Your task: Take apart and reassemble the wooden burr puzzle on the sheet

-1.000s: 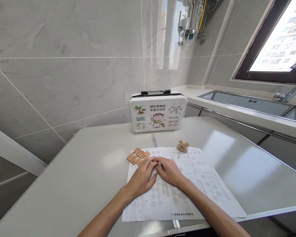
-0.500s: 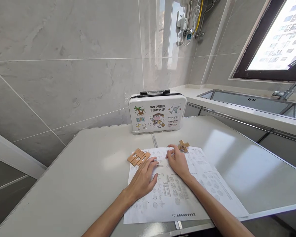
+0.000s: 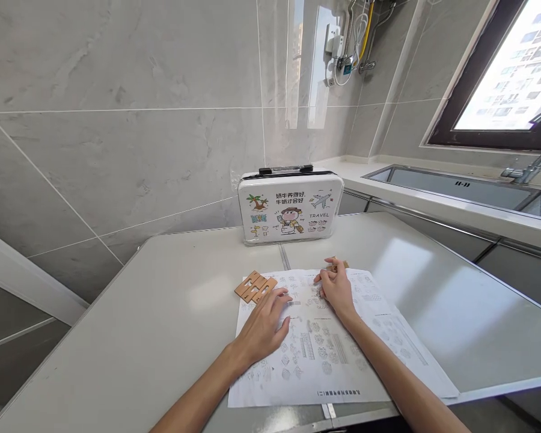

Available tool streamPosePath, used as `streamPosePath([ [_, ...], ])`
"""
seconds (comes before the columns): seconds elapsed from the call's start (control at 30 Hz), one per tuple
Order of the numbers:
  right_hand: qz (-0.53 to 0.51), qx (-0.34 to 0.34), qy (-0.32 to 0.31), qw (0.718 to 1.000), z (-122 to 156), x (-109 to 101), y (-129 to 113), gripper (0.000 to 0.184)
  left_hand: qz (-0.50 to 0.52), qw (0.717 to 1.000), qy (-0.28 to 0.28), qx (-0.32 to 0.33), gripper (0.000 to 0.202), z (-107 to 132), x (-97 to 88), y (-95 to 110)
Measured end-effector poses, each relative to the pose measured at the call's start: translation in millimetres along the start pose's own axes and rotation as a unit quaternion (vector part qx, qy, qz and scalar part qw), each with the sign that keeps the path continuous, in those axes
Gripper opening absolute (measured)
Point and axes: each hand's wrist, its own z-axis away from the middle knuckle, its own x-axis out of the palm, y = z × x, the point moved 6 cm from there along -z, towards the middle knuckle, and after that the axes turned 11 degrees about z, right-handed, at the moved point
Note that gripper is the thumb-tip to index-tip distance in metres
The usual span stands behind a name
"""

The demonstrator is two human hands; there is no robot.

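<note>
A printed instruction sheet (image 3: 369,355) lies on the white table (image 3: 162,325). My left hand (image 3: 264,328) rests flat on the sheet's left part, fingers stretched out, just short of a group of flat notched wooden pieces (image 3: 255,286) at the sheet's top left corner. My right hand (image 3: 338,285) reaches to the sheet's far edge, its fingers curled over a small assembled wooden puzzle piece (image 3: 345,264), which is almost wholly hidden under them.
A white cartoon-printed case (image 3: 291,207) with a black handle stands upright at the table's far edge against the tiled wall. A steel sink (image 3: 455,187) and tap (image 3: 529,168) sit in the counter to the right, under a window.
My right hand left the middle of the sheet, where it touched the left hand, and moved forward and right onto the small wooden puzzle piece. The left hand stayed on the sheet.
</note>
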Motion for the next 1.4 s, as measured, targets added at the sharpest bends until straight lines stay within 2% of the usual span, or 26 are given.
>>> streamPosePath([
  [0.1,-0.07,0.031,-0.018,0.997,-1.6,1.2,6.0,0.05,0.002,1.0,0.002,0.001,0.041,0.6,-0.2,0.2],
  [0.27,-0.123,0.054,-0.041,0.99,-6.4,1.5,13.1,0.049,0.0,1.0,-0.004,-0.003,0.041,1.0,0.6,-1.1],
  [0.5,-0.118,0.054,-0.032,0.991,-15.4,5.6,20.7,0.051,0.003,1.0,-0.001,-0.002,0.039,0.0,-0.1,-0.9],
  [0.67,-0.053,0.002,-0.031,0.998,-8.5,11.0,8.6,0.041,0.003,1.0,0.001,-0.003,0.038,-0.8,-1.7,0.6],
  [0.8,-0.074,-0.032,-0.076,0.994,4.7,22.5,-12.6,0.038,0.023,1.0,0.016,-0.001,0.036,-2.7,-4.1,-0.1],
  [0.93,-0.172,-0.049,-0.19,0.965,22.4,35.3,-38.5,0.039,0.07,0.995,0.047,-0.05,0.025,-3.9,-6.3,-10.5],
  [1.1,-0.277,-0.006,-0.337,0.9,41.5,45.7,-51.2,0.033,0.13,0.98,0.083,-0.125,0.026,-2.3,-5.1,-24.7],
  [1.2,-0.295,0.019,-0.392,0.871,48.9,50.9,-50.1,0.035,0.176,0.97,0.101,-0.132,0.034,-2.0,-3.5,-28.2],
  [1.3,-0.297,0.015,-0.434,0.85,55.2,54.5,-50.1,0.035,0.238,0.954,0.114,-0.142,0.047,-2.5,-2.3,-31.3],
  [1.4,-0.295,0.005,-0.477,0.828,62.1,56.7,-51.1,0.036,0.295,0.942,0.087,-0.132,0.051,-4.8,-0.2,-28.5],
])
